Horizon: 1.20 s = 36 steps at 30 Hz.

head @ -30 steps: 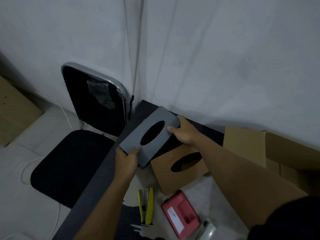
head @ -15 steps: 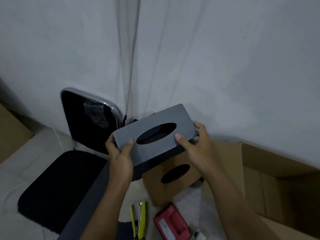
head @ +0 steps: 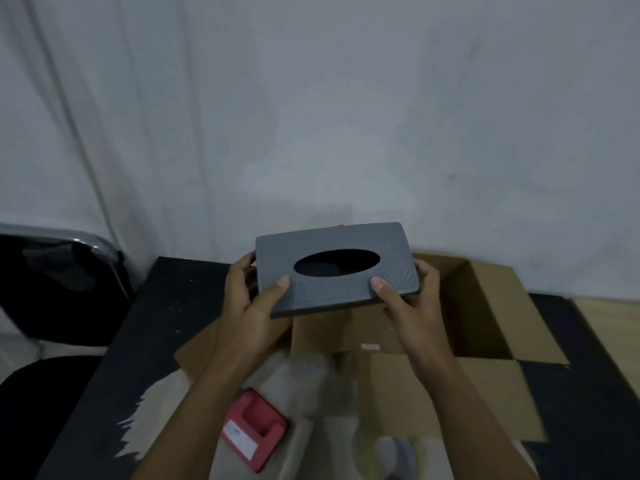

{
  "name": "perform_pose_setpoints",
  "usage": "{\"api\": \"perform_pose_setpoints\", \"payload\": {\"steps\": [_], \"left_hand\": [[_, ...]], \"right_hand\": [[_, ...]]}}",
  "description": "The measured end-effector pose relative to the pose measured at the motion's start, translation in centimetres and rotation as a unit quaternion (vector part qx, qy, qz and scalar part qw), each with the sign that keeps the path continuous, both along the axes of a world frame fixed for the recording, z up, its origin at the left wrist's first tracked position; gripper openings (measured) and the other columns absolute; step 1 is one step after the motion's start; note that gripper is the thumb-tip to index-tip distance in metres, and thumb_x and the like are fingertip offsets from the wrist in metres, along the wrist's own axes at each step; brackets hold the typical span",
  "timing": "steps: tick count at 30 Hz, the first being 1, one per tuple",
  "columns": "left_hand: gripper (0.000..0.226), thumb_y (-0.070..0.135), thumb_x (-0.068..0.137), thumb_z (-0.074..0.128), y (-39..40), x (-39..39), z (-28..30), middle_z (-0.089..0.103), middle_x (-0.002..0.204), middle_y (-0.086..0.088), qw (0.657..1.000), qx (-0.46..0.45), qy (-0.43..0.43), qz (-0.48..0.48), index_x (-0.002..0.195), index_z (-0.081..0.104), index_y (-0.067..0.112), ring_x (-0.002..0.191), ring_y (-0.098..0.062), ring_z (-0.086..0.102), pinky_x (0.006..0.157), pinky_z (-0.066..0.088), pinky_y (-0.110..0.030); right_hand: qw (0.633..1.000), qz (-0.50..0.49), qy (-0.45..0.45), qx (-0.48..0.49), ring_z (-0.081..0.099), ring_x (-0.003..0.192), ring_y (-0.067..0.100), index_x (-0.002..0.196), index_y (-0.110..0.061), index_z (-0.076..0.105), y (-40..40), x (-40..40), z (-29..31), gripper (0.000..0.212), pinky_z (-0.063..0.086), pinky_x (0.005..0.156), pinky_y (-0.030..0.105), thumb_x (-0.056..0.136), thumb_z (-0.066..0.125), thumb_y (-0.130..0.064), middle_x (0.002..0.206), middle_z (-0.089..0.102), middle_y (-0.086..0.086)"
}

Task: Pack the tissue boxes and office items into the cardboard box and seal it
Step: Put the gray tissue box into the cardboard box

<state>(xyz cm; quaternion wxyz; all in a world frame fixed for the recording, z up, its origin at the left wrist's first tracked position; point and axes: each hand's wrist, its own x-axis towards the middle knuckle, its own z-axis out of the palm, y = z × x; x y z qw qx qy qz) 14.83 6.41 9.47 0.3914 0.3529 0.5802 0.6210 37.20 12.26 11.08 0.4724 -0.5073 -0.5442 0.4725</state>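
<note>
A grey tissue box (head: 335,266) with a dark oval opening on top is being held up in the air by both hands, one at each short end. It is being gripped at its left end by the left hand (head: 247,306), the thumb lying on the textured top and the fingers curled round the edge beneath. The right end is being gripped in the same way by the right hand (head: 412,299), thumb on top, fingers wrapped under. Each grip is being kept closed round the box; nothing else is being held.

The box is being carried roughly level, above the near-left flap of an open cardboard box (head: 485,317), which is being borne by the dark counter (head: 166,306). A brown tissue box (head: 194,355) is partly hidden under the left forearm. A red item (head: 254,429) is lying on a pale sheet near the front edge. A black chair (head: 59,289) is standing to the left of the counter.
</note>
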Motion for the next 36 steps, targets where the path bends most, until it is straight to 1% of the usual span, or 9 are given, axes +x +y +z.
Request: {"api": "perform_pose_setpoints", "payload": {"steps": [5, 8, 14, 17, 19, 25, 27, 31, 36], "left_hand": [[0.059, 0.018, 0.093, 0.072, 4.0, 5.6, -0.6, 0.055, 0.130, 0.013, 0.994, -0.010, 0.035, -0.099, 0.141, 0.043, 0.037, 0.116, -0.003, 0.059, 0.096, 0.054, -0.030], [0.061, 0.020, 0.094, 0.072, 6.8, 8.3, -1.2, 0.053, 0.136, 0.013, 0.991, -0.016, 0.072, -0.115, 0.146, 0.042, 0.033, 0.123, -0.007, 0.054, 0.093, 0.050, -0.018], [0.078, 0.034, 0.093, 0.072, 11.1, 11.3, -2.7, 0.048, 0.138, 0.009, 0.965, -0.041, 0.210, -0.149, 0.157, 0.029, 0.028, 0.116, -0.005, 0.054, 0.089, 0.053, -0.013], [0.078, 0.043, 0.086, 0.078, 13.0, 11.3, -2.9, 0.048, 0.137, 0.000, 0.929, -0.067, 0.312, -0.186, 0.152, 0.041, 0.026, 0.120, -0.013, 0.054, 0.104, 0.052, -0.035], [0.084, 0.043, 0.082, 0.083, 13.8, 11.6, -3.4, 0.048, 0.141, -0.002, 0.908, -0.094, 0.354, -0.203, 0.152, 0.042, 0.023, 0.127, -0.018, 0.051, 0.109, 0.045, -0.035], [0.078, 0.043, 0.091, 0.072, 13.9, 12.9, -7.2, 0.046, 0.135, -0.010, 0.821, -0.160, 0.519, -0.175, 0.158, 0.035, 0.028, 0.123, -0.029, 0.046, 0.101, 0.039, -0.038], [0.070, 0.046, 0.094, 0.066, 14.0, 13.7, -7.9, 0.041, 0.137, -0.011, 0.777, -0.171, 0.587, -0.151, 0.156, 0.037, 0.031, 0.123, -0.029, 0.042, 0.098, 0.034, -0.038], [0.043, 0.053, 0.093, 0.061, 14.2, 15.3, -8.8, 0.037, 0.143, -0.010, 0.670, -0.192, 0.704, -0.137, 0.130, 0.066, 0.031, 0.124, -0.030, 0.037, 0.094, 0.031, -0.043], [0.044, 0.049, 0.088, 0.070, 14.8, 15.6, -9.9, 0.029, 0.161, -0.016, 0.665, -0.222, 0.701, -0.129, 0.127, 0.068, 0.028, 0.146, -0.041, 0.020, 0.107, 0.025, -0.053]], "right_hand": [[0.998, -0.050, -0.010, -0.025, 0.059, 0.107, 0.008, 0.131, -0.030, 0.033, 1.9, 7.0, -0.2, 0.064, 0.055, 0.085, 0.027, 0.085, 0.078, -0.033, 0.122, 0.053, -0.008], [0.997, -0.061, -0.019, -0.037, 0.058, 0.106, 0.006, 0.134, -0.026, 0.032, 3.6, 10.2, -1.2, 0.070, 0.052, 0.082, 0.023, 0.083, 0.080, -0.032, 0.121, 0.052, -0.010], [0.993, -0.005, -0.054, -0.107, 0.053, 0.108, 0.003, 0.139, -0.028, 0.024, 7.4, 13.6, -4.9, 0.095, 0.052, 0.074, 0.014, 0.071, 0.089, -0.035, 0.123, 0.047, -0.012], [0.989, -0.005, -0.048, -0.140, 0.055, 0.112, 0.009, 0.141, -0.026, 0.023, 9.0, 14.4, -6.7, 0.097, 0.058, 0.081, 0.021, 0.070, 0.090, -0.036, 0.129, 0.047, -0.005], [0.987, -0.008, -0.054, -0.150, 0.054, 0.116, 0.014, 0.141, -0.028, 0.022, 9.7, 14.7, -7.7, 0.101, 0.056, 0.092, 0.031, 0.068, 0.091, -0.036, 0.131, 0.045, -0.003], [0.981, 0.005, -0.086, -0.175, 0.048, 0.115, 0.016, 0.142, -0.025, 0.018, 11.5, 14.4, -10.3, 0.105, 0.048, 0.092, 0.030, 0.068, 0.092, -0.029, 0.124, 0.041, -0.006], [0.978, 0.005, -0.094, -0.187, 0.048, 0.114, 0.016, 0.140, -0.025, 0.019, 12.1, 14.1, -11.3, 0.102, 0.047, 0.094, 0.031, 0.069, 0.092, -0.028, 0.123, 0.041, -0.005], [0.969, 0.013, -0.144, -0.200, 0.052, 0.116, 0.022, 0.134, -0.027, 0.023, 12.4, 13.4, -13.3, 0.090, 0.049, 0.094, 0.037, 0.074, 0.089, -0.027, 0.128, 0.047, 0.002], [0.962, 0.017, -0.162, -0.217, 0.049, 0.129, 0.029, 0.143, -0.026, 0.021, 12.8, 13.1, -14.6, 0.092, 0.047, 0.105, 0.049, 0.078, 0.086, -0.030, 0.141, 0.045, 0.008]]}}
